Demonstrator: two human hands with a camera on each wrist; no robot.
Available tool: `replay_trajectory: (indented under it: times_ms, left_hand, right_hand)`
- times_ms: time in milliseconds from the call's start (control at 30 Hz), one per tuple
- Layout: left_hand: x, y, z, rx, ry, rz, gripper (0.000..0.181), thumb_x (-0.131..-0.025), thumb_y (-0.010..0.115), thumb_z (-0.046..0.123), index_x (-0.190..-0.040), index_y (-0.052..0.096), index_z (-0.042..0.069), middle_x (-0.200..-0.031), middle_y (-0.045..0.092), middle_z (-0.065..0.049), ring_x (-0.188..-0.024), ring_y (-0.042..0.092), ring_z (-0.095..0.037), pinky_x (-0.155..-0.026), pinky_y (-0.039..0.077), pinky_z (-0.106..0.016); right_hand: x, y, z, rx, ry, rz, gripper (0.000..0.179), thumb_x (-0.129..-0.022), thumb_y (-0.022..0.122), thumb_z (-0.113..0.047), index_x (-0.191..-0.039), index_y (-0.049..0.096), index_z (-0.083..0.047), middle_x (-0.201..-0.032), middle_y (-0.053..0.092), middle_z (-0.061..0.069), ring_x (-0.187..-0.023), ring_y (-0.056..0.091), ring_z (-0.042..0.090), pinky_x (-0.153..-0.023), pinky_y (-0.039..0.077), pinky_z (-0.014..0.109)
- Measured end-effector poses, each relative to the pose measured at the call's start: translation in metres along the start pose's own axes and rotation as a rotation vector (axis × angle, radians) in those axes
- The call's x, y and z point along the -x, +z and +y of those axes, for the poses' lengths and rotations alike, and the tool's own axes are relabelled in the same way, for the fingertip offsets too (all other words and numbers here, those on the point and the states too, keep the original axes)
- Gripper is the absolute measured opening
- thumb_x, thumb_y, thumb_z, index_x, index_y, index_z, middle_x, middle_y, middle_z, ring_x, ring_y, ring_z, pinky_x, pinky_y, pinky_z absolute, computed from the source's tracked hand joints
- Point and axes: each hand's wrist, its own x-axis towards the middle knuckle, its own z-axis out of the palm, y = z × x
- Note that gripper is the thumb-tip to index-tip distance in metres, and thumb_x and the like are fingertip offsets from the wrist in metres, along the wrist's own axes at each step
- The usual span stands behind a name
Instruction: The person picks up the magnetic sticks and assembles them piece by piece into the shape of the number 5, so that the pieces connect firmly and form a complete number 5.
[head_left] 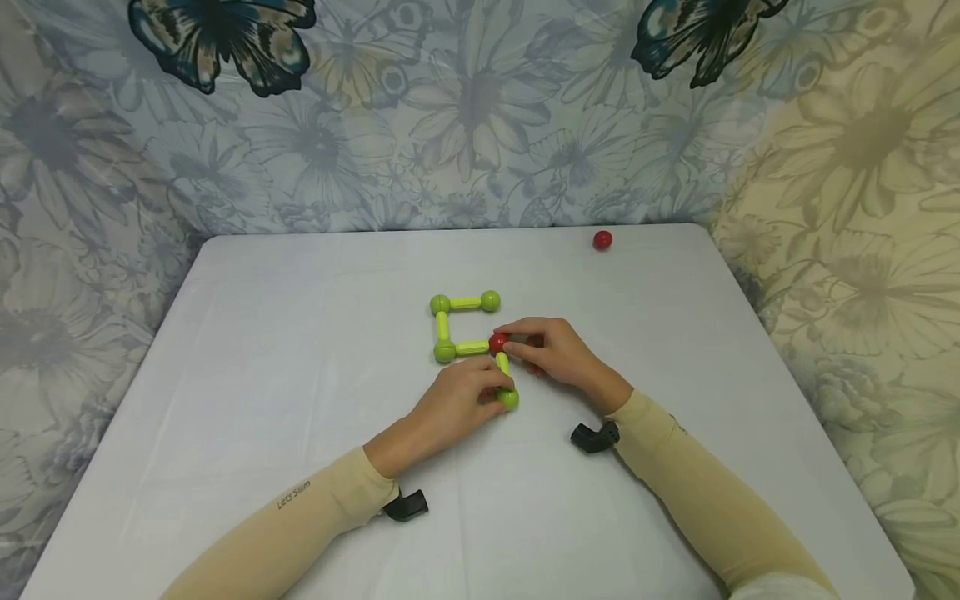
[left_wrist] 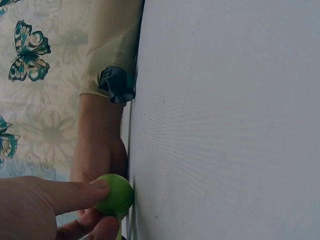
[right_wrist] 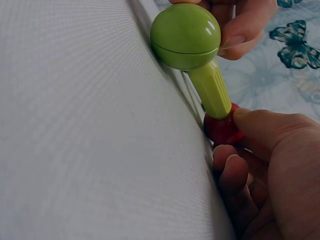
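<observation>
A chain of green balls and yellow-green rods lies on the white table, bent like a squared S. My left hand (head_left: 459, 395) pinches the green ball (left_wrist: 117, 196) at the near end between thumb and fingers. From that ball a short ribbed rod (right_wrist: 210, 90) runs to a red ball (right_wrist: 221, 127). The red ball is held between the thumb and fingers of my right hand (head_left: 553, 353). Another rod (head_left: 472, 347) joins the red ball to a green corner ball (head_left: 445, 351). Beyond it stand a second corner ball (head_left: 440, 304) and the far end ball (head_left: 491, 301).
A loose red ball (head_left: 602, 240) lies near the table's back edge, right of the middle. The white table (head_left: 300, 333) meets flower-patterned cloth (head_left: 472, 108) with butterflies at the back and sides. Black wrist mounts (head_left: 406, 505) stick out from both sleeves.
</observation>
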Motion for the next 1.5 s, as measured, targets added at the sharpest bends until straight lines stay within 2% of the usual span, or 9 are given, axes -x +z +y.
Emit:
replay_trajectory:
  times_ms: [167, 433, 600, 700, 833, 967, 1067, 1267, 1500]
  left_hand:
    - [-0.001, -0.001, 0.001, -0.073, 0.056, -0.014, 0.021, -0.091, 0.088, 0.002, -0.108, 0.083, 0.011, -0.106, 0.069, 0.002, -0.093, 0.066, -0.012, -0.082, 0.055, -0.025]
    - [-0.003, 0.003, 0.003, -0.266, 0.261, 0.010, 0.015, -0.091, 0.089, 0.003, -0.101, 0.079, 0.010, -0.099, 0.063, -0.002, -0.086, 0.064, -0.016, -0.078, 0.054, -0.025]
    - [-0.002, 0.005, 0.004, -0.315, 0.297, 0.042, 0.014, -0.090, 0.088, 0.001, -0.099, 0.080, 0.009, -0.096, 0.062, -0.003, -0.082, 0.062, -0.016, -0.076, 0.053, -0.023]
    - [-0.002, 0.001, 0.003, -0.272, 0.250, 0.016, 0.015, -0.090, 0.089, 0.004, -0.102, 0.080, 0.010, -0.099, 0.064, -0.001, -0.085, 0.064, -0.015, -0.077, 0.054, -0.023]
    - [-0.004, -0.021, -0.006, -0.180, 0.094, -0.018, 0.022, -0.094, 0.088, 0.013, -0.115, 0.081, 0.010, -0.110, 0.069, -0.001, -0.093, 0.067, -0.016, -0.082, 0.057, -0.028]
    - [-0.007, -0.057, -0.029, -0.126, -0.107, 0.023, 0.032, -0.095, 0.088, 0.020, -0.124, 0.080, 0.009, -0.113, 0.070, -0.005, -0.089, 0.065, -0.019, -0.079, 0.055, -0.036]
    - [-0.006, -0.074, -0.051, -0.079, -0.216, 0.014, 0.038, -0.093, 0.090, 0.023, -0.128, 0.080, 0.012, -0.110, 0.067, -0.005, -0.086, 0.061, -0.017, -0.076, 0.053, -0.037]
    - [-0.002, -0.075, -0.083, 0.037, -0.199, -0.103, 0.039, -0.093, 0.090, 0.019, -0.131, 0.080, 0.013, -0.106, 0.068, -0.002, -0.091, 0.065, -0.015, -0.082, 0.056, -0.035]
    - [-0.002, -0.069, -0.101, 0.132, -0.182, -0.072, 0.039, -0.090, 0.093, 0.014, -0.127, 0.081, 0.014, -0.100, 0.070, 0.003, -0.090, 0.068, -0.013, -0.084, 0.059, -0.035]
  right_hand:
    - [0.000, -0.001, 0.000, 0.009, 0.001, -0.004, 0.028, -0.105, 0.077, -0.021, -0.132, 0.080, -0.017, -0.077, 0.066, 0.003, -0.054, 0.056, 0.020, -0.051, 0.046, 0.028]
    - [0.000, -0.002, -0.002, 0.003, 0.019, 0.003, 0.028, -0.104, 0.077, -0.020, -0.132, 0.080, -0.018, -0.078, 0.066, 0.003, -0.055, 0.057, 0.022, -0.051, 0.046, 0.028]
    - [0.000, -0.002, -0.003, 0.001, 0.025, 0.006, 0.027, -0.104, 0.077, -0.019, -0.131, 0.080, -0.018, -0.089, 0.070, 0.003, -0.056, 0.058, 0.022, -0.053, 0.048, 0.028]
    - [0.000, -0.001, -0.002, -0.001, 0.026, 0.006, 0.027, -0.104, 0.077, -0.019, -0.132, 0.080, -0.018, -0.092, 0.070, 0.003, -0.056, 0.058, 0.021, -0.053, 0.048, 0.028]
    - [0.000, 0.000, -0.002, 0.003, 0.015, 0.007, 0.029, -0.105, 0.077, -0.021, -0.133, 0.080, -0.018, -0.091, 0.070, 0.003, -0.056, 0.058, 0.022, -0.051, 0.047, 0.029]
    - [-0.001, 0.001, -0.001, 0.018, 0.020, 0.003, 0.030, -0.105, 0.077, -0.023, -0.134, 0.079, -0.018, -0.091, 0.070, 0.002, -0.057, 0.060, 0.022, -0.052, 0.048, 0.029]
    - [-0.001, 0.001, 0.000, 0.026, 0.033, 0.001, 0.030, -0.105, 0.077, -0.023, -0.134, 0.079, -0.019, -0.093, 0.071, 0.002, -0.058, 0.061, 0.022, -0.052, 0.050, 0.030]
    - [0.000, 0.001, 0.001, 0.019, 0.045, 0.000, 0.030, -0.105, 0.077, -0.022, -0.135, 0.079, -0.019, -0.101, 0.072, 0.002, -0.060, 0.062, 0.022, -0.054, 0.051, 0.030]
    - [-0.001, 0.000, 0.001, 0.018, 0.016, -0.010, 0.030, -0.106, 0.075, -0.023, -0.136, 0.078, -0.019, -0.100, 0.073, 0.001, -0.059, 0.062, 0.021, -0.052, 0.050, 0.030]
